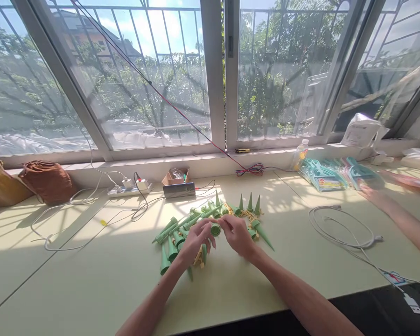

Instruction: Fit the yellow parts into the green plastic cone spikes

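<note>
Over a pile of green plastic parts, my left hand (198,237) and my right hand (236,234) come together with their fingertips almost touching. Both are closed in a pinch; whatever is between the fingers is too small and covered to name. Just below the fingertips shows the round end of a green cylindrical part (215,229). Green cone-shaped spikes (164,260) lie to the left of my left hand, with a long green piece (185,223) across them. Several cones (249,203) stand point up beyond my right hand, and another spike (264,236) lies beside it. Small yellow parts (198,256) are scattered among them.
A small cardboard box (175,176) stands behind a dark flat device (179,190). Left of it is a power strip (130,188) with cables. At right, another person's hand (369,193) touches packaged teal hangers (360,173). A coiled white cable (339,242) and a bottle (300,155) are there too.
</note>
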Demonstrator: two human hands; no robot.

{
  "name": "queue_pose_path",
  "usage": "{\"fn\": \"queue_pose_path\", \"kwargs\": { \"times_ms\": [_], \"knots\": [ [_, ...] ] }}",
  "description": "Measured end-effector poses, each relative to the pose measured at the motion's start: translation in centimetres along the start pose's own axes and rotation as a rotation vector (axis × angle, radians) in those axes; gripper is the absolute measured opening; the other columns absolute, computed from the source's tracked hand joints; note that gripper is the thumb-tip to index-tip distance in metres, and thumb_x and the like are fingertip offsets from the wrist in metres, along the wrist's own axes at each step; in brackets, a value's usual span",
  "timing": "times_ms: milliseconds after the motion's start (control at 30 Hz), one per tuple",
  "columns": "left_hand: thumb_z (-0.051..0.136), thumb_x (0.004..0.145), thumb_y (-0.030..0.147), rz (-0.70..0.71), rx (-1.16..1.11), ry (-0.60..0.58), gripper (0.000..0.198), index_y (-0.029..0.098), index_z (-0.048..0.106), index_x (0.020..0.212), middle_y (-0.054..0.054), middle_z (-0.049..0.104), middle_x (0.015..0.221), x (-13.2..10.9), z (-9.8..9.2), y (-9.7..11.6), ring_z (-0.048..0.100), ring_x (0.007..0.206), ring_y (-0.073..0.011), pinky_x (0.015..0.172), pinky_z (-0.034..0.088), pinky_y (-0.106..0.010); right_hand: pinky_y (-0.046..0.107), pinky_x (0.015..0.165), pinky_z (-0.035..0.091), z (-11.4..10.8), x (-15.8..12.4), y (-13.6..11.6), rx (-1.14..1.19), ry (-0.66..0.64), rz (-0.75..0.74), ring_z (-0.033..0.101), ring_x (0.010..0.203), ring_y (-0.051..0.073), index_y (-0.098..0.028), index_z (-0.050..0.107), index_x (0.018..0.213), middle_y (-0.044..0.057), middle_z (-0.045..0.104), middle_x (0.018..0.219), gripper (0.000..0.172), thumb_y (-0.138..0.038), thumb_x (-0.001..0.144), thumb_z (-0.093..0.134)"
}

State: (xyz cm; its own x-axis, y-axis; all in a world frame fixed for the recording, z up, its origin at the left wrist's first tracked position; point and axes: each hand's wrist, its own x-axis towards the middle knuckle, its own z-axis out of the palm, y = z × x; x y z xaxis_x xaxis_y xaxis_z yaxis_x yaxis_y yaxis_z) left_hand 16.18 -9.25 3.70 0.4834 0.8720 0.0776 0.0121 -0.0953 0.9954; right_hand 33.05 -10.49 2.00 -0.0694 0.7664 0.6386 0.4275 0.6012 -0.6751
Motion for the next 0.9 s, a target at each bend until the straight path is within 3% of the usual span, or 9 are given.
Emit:
{"fn": "queue_pose_path", "kwargs": {
  "times_ms": [333,900],
  "knots": [
    [0.055,0.089,0.053,0.012,0.043,0.025,0.047,0.017,0.06,0.118,-0.004,0.063,0.078,0.11,-0.11,-0.33,0.061,0.055,-0.0138,0.043,0.046,-0.022,0.023,0.051,0.028,0.05,-0.11,0.07,-0.018,-0.004,0.015,0.037,0.052,0.01,-0.018,0.048,0.066,-0.003,0.045,0.058,0.037,-0.033,0.099,0.042],
    [0.058,0.088,0.049,0.046,0.108,0.056,0.043,0.015,0.06,0.113,-0.009,0.068,0.089,0.23,-0.14,-0.31,0.061,0.052,-0.0123,0.042,0.047,-0.022,0.023,0.052,0.027,0.36,-0.22,0.41,-0.031,-0.031,0.007,0.034,0.053,0.01,-0.019,0.044,0.066,-0.004,0.041,0.057,0.035,-0.031,0.099,0.043]
  ]
}}
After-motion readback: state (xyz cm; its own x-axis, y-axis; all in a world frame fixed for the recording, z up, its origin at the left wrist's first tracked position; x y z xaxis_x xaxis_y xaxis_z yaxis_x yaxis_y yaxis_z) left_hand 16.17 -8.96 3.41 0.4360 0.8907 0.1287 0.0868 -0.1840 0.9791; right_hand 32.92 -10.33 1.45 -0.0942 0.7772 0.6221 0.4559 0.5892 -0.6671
